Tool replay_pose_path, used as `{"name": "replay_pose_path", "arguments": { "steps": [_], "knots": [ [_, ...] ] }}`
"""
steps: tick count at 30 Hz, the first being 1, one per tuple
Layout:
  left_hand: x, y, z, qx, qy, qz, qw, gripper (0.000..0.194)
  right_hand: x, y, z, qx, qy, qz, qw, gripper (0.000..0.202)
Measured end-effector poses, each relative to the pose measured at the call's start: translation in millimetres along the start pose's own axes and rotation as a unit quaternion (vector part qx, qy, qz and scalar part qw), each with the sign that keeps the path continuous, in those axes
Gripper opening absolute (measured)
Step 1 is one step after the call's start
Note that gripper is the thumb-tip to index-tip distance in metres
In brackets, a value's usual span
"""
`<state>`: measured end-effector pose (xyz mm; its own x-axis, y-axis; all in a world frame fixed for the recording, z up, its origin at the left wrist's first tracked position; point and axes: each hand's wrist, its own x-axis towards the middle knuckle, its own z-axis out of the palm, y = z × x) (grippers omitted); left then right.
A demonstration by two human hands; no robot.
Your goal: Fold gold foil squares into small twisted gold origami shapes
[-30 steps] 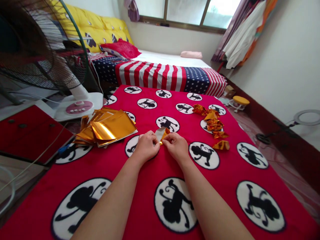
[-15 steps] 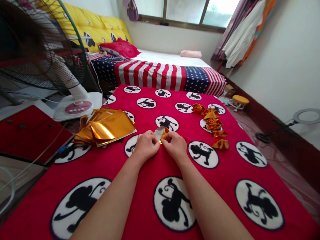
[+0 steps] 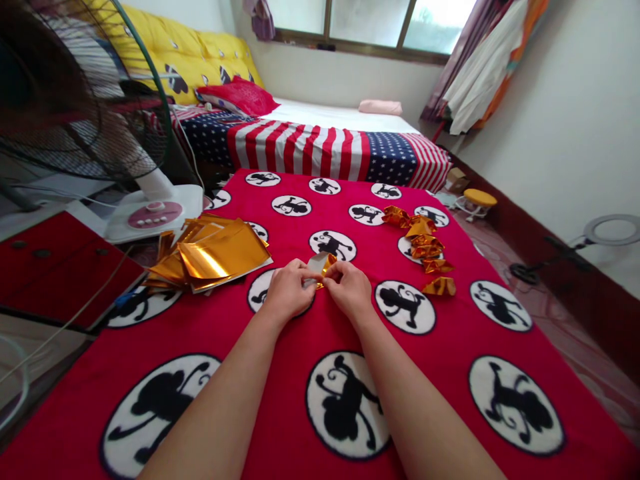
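Observation:
Near the middle of the red cloth [image 3: 340, 320], my left hand [image 3: 293, 288] and my right hand [image 3: 349, 287] pinch a small gold-and-white foil paper [image 3: 325, 264] between them. The paper is partly folded, its pale side showing at the left and gold at the right; fingers cover its lower part. A loose stack of flat gold foil sheets [image 3: 225, 252] lies left of my left hand. To the right, beyond my right hand, several folded gold pieces [image 3: 427, 247] form a row.
A fan [image 3: 150, 180] stands at the left, beside a red box [image 3: 60, 267]. Behind the cloth is a bed with a striped and starred cover [image 3: 310, 147]. A yellow stool [image 3: 480, 198] and a ring-shaped stand [image 3: 613, 229] are at the right.
The fingers of my left hand have shifted slightly, with the index finger now stretched across the paper toward my right fingertips. My right hand keeps its pinch. The view has moved a little.

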<state>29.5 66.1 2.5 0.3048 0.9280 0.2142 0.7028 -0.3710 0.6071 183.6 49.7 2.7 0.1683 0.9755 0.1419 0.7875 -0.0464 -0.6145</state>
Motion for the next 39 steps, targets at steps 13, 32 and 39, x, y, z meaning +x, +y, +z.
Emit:
{"name": "replay_pose_path", "arguments": {
  "steps": [13, 32, 39],
  "knots": [
    [1.0, -2.6, 0.1, 0.003, -0.012, -0.003, 1.0, 0.023, -0.2, 8.6, 1.6, 0.044, 0.024, -0.041, 0.998, 0.01],
    [1.6, -1.6, -1.0, -0.01, -0.026, -0.025, 0.999, 0.023, -2.4, 5.4, 2.9, 0.026, 0.002, -0.022, 0.999, 0.012],
    [1.6, -8.8, 1.9, -0.008, -0.01, 0.019, 1.0, 0.025, -6.5, 5.1, 3.8, 0.038, 0.015, -0.056, 0.998, 0.024]
  ]
}}
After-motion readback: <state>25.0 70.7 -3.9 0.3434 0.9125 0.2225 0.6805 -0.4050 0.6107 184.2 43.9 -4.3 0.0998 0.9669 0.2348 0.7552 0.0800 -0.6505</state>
